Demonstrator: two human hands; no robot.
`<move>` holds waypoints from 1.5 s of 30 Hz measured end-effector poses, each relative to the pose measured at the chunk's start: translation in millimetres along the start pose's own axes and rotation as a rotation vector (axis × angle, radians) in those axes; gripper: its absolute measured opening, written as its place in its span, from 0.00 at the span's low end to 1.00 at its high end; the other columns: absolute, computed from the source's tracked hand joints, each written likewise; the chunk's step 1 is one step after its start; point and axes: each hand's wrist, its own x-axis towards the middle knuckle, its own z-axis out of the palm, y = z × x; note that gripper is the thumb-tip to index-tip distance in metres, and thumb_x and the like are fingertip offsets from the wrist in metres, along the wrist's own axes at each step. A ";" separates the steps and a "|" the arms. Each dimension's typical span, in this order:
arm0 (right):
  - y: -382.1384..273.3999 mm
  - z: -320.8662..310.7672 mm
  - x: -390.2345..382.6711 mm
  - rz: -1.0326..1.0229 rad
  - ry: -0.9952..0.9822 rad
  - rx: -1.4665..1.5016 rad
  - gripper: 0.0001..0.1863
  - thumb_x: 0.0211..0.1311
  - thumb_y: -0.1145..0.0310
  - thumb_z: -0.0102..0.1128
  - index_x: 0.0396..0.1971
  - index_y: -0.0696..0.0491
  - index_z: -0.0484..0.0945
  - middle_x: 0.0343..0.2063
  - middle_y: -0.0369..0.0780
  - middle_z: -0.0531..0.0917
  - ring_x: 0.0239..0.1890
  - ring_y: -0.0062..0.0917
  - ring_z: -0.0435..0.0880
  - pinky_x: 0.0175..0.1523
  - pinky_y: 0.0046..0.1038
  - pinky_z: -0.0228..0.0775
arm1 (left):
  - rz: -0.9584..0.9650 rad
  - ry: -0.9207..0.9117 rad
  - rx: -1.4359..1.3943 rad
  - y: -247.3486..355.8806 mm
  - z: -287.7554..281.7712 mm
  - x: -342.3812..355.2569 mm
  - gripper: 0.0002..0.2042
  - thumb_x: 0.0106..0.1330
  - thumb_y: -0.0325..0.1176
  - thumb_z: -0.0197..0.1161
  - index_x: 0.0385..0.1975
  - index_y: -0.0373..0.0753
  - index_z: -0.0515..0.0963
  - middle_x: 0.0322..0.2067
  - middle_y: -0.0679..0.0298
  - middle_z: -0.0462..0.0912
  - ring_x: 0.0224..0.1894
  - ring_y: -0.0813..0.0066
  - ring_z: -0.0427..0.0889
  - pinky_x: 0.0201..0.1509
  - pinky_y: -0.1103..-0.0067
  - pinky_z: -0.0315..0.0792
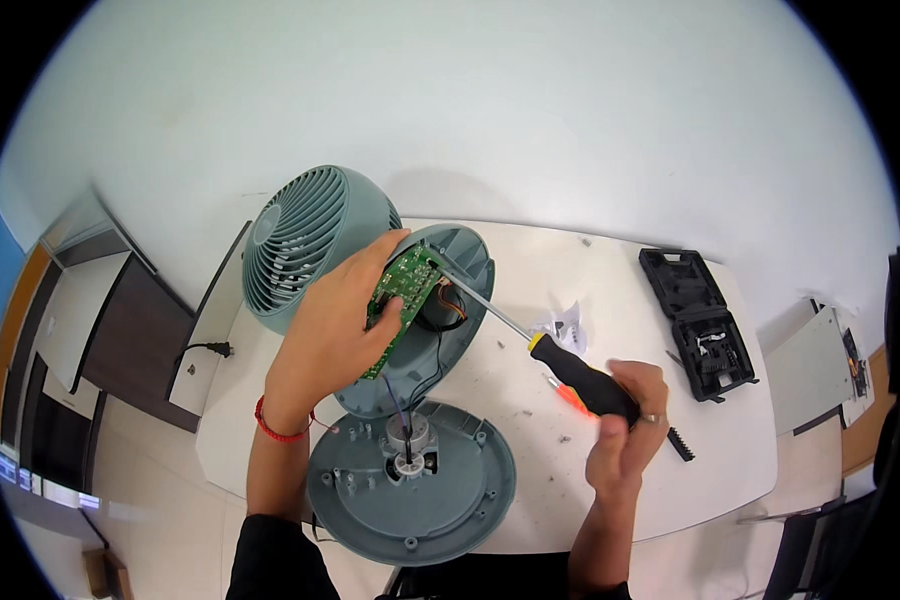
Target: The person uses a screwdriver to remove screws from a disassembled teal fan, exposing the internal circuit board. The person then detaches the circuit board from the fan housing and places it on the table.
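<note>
My left hand [335, 322], a red cord at its wrist, grips a green circuit board [406, 276] with the thumb across its face. The board lies against an upright grey-green oval shell [477, 268]. In my right hand [630, 412] is a screwdriver [576, 374] with a black and yellow handle. Its long shaft slants up to the left, and the tip meets the board's upper corner or sits just beside it; exact contact is unclear. Thin wires run from the shell down to an open round base [460, 510]. A grey-green fan head [305, 245] stands behind my left hand.
An open black tool case [712, 335] lies on the white table [530, 505] at the right. Nearer are a black bit strip [680, 444], an orange-handled tool [571, 398], a small plastic bag [568, 326] and scattered bits. A power plug [220, 348] lies left.
</note>
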 end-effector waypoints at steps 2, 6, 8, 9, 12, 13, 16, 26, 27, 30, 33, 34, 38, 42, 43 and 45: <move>3.9 0.2 -11.6 0.284 0.007 0.166 0.19 0.68 0.67 0.64 0.54 0.58 0.72 0.40 0.42 0.77 0.39 0.28 0.74 0.43 0.31 0.67 | -0.011 -0.004 0.000 1.4 -1.2 0.6 0.29 0.62 0.23 0.63 0.66 0.35 0.70 0.49 0.46 0.83 0.48 0.44 0.83 0.54 0.66 0.76; 10.8 17.7 -3.2 0.029 0.171 0.138 0.25 0.69 0.65 0.61 0.60 0.60 0.68 0.40 0.42 0.74 0.33 0.21 0.71 0.39 0.23 0.63 | -0.025 -0.042 0.026 0.3 -0.8 1.3 0.29 0.63 0.23 0.63 0.67 0.35 0.68 0.54 0.46 0.82 0.51 0.44 0.82 0.54 0.64 0.76; 12.6 20.3 -0.8 0.066 0.195 0.130 0.26 0.69 0.64 0.60 0.61 0.61 0.68 0.40 0.43 0.74 0.31 0.18 0.70 0.38 0.20 0.62 | -0.025 -0.042 0.040 1.2 -3.4 0.8 0.29 0.63 0.23 0.63 0.67 0.35 0.68 0.54 0.46 0.82 0.50 0.44 0.82 0.53 0.64 0.77; 8.0 12.6 -4.5 0.197 0.151 0.110 0.26 0.69 0.64 0.61 0.61 0.61 0.68 0.41 0.44 0.74 0.31 0.19 0.70 0.38 0.20 0.62 | -0.045 -0.050 0.028 2.7 -4.8 0.6 0.29 0.63 0.23 0.63 0.67 0.35 0.68 0.54 0.46 0.82 0.50 0.44 0.83 0.53 0.64 0.77; -2.8 7.7 -2.4 0.521 0.137 0.168 0.25 0.70 0.66 0.61 0.62 0.62 0.69 0.40 0.42 0.75 0.32 0.19 0.70 0.38 0.21 0.64 | -0.064 -0.058 0.004 4.9 -5.9 2.0 0.29 0.63 0.23 0.63 0.67 0.34 0.68 0.55 0.45 0.81 0.50 0.44 0.83 0.52 0.65 0.77; 1.1 10.6 -4.5 0.453 0.165 0.204 0.25 0.70 0.67 0.61 0.62 0.62 0.69 0.38 0.41 0.75 0.32 0.19 0.71 0.38 0.21 0.64 | -0.050 -0.050 0.004 2.6 -3.6 1.8 0.29 0.63 0.23 0.63 0.67 0.34 0.68 0.55 0.45 0.81 0.50 0.44 0.83 0.52 0.65 0.77; 1.0 33.4 2.5 0.211 0.352 0.328 0.24 0.70 0.69 0.60 0.62 0.62 0.69 0.34 0.38 0.76 0.32 0.18 0.71 0.39 0.22 0.65 | -0.012 -0.032 0.019 -1.1 -0.4 1.6 0.29 0.63 0.24 0.63 0.66 0.34 0.69 0.54 0.45 0.82 0.49 0.44 0.83 0.53 0.65 0.77; 7.6 18.9 -6.6 0.239 0.163 0.242 0.28 0.74 0.68 0.54 0.70 0.57 0.59 0.38 0.40 0.75 0.37 0.17 0.70 0.43 0.22 0.63 | -0.030 -0.047 0.027 3.2 -1.9 4.1 0.29 0.63 0.23 0.63 0.66 0.34 0.68 0.53 0.45 0.82 0.50 0.44 0.82 0.53 0.64 0.76; 6.7 25.8 -1.7 0.186 0.213 0.241 0.29 0.75 0.66 0.54 0.70 0.57 0.59 0.39 0.40 0.75 0.37 0.17 0.70 0.43 0.22 0.63 | -0.024 -0.046 0.026 2.4 -1.2 4.4 0.29 0.63 0.23 0.63 0.66 0.34 0.68 0.53 0.45 0.82 0.50 0.44 0.82 0.53 0.64 0.76; 16.5 7.1 -4.6 0.315 0.042 0.146 0.31 0.74 0.67 0.53 0.72 0.56 0.56 0.38 0.41 0.77 0.39 0.20 0.72 0.44 0.23 0.63 | -0.023 -0.036 0.028 0.6 -2.3 1.8 0.29 0.63 0.23 0.63 0.66 0.34 0.68 0.52 0.45 0.82 0.49 0.44 0.82 0.52 0.64 0.76; 11.6 -6.0 -5.1 0.646 -0.114 0.084 0.37 0.70 0.71 0.54 0.75 0.55 0.51 0.34 0.42 0.77 0.40 0.23 0.74 0.46 0.25 0.64 | -0.023 -0.037 0.031 2.5 -0.8 3.7 0.29 0.63 0.23 0.63 0.66 0.34 0.68 0.51 0.46 0.82 0.48 0.44 0.82 0.52 0.64 0.76; 10.3 -2.4 -6.1 0.517 -0.058 0.132 0.38 0.69 0.71 0.56 0.75 0.56 0.50 0.35 0.42 0.77 0.40 0.23 0.74 0.47 0.26 0.64 | -0.017 -0.035 0.027 0.7 -0.5 2.8 0.29 0.63 0.23 0.63 0.66 0.34 0.68 0.51 0.46 0.82 0.48 0.44 0.82 0.52 0.64 0.76; 19.0 20.7 -3.9 0.069 0.165 0.137 0.43 0.64 0.71 0.62 0.74 0.59 0.48 0.41 0.44 0.76 0.39 0.24 0.74 0.51 0.30 0.67 | 0.006 -0.021 0.010 -0.7 0.0 2.3 0.28 0.63 0.23 0.63 0.66 0.34 0.68 0.50 0.46 0.83 0.48 0.44 0.82 0.52 0.64 0.76; 7.9 3.3 -5.1 0.458 0.017 0.202 0.37 0.68 0.69 0.57 0.74 0.57 0.53 0.42 0.44 0.76 0.38 0.24 0.74 0.52 0.30 0.69 | -0.027 -0.030 0.020 4.1 -3.8 2.9 0.28 0.63 0.23 0.63 0.66 0.33 0.69 0.50 0.46 0.82 0.49 0.44 0.82 0.52 0.64 0.76; 2.8 1.2 -3.3 0.552 0.016 0.226 0.36 0.69 0.69 0.56 0.74 0.57 0.53 0.42 0.44 0.76 0.37 0.25 0.74 0.52 0.29 0.69 | -0.035 -0.035 0.010 4.6 -2.6 2.8 0.28 0.63 0.23 0.63 0.66 0.33 0.69 0.51 0.46 0.82 0.49 0.44 0.82 0.53 0.65 0.76; 5.6 6.3 -7.0 0.459 0.070 0.318 0.33 0.73 0.68 0.54 0.74 0.56 0.53 0.41 0.43 0.77 0.37 0.23 0.74 0.52 0.27 0.69 | -0.024 -0.034 0.009 3.2 -0.9 3.4 0.28 0.63 0.23 0.63 0.66 0.33 0.69 0.51 0.46 0.82 0.50 0.44 0.82 0.53 0.65 0.76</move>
